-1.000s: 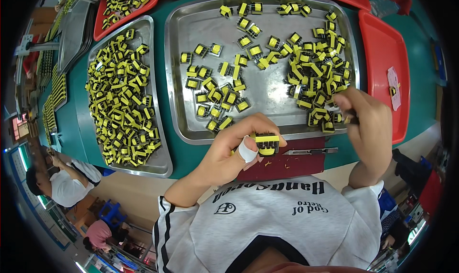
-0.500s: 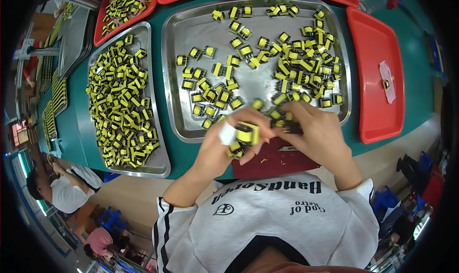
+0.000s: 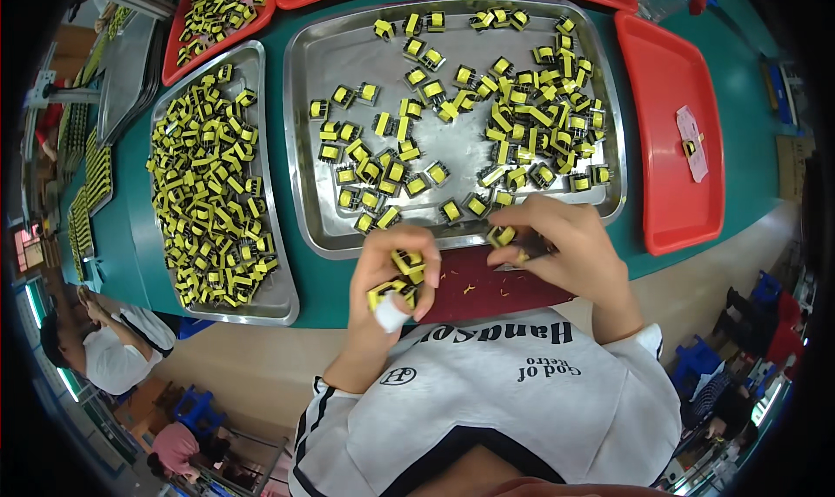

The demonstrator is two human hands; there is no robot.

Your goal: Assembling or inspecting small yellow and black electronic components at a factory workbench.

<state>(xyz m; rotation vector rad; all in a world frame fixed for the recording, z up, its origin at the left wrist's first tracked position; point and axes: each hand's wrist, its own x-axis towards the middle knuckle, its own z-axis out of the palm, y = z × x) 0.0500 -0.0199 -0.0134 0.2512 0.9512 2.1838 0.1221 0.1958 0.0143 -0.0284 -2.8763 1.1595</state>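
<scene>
My left hand (image 3: 367, 271) is closed around several small yellow-taped transformers (image 3: 406, 265) with black parts, just in front of the tray. A white wrap (image 3: 390, 313) covers one of its digits. To its right, my right hand (image 3: 576, 249) is curled, with a single transformer (image 3: 501, 236) at its fingertips. Something dark shows under its palm, too shaded to make out. Both hands are over the near rim of a metal tray (image 3: 348, 245), where many more transformers lie, heaped at the right and looser at the left.
A second metal tray (image 3: 283, 297) at the left is piled with transformers. Red trays (image 3: 657, 166) stand right and behind; the right one holds a paper slip (image 3: 692, 145). A dark red mat (image 3: 474, 290) with yellow scraps lies in front. Co-workers (image 3: 117, 349) sit beyond at the left.
My left hand has drawn back and left, away from the right hand, turning the held transformers. A few transformers now lie at the tray's near edge. The whole view has shifted slightly.
</scene>
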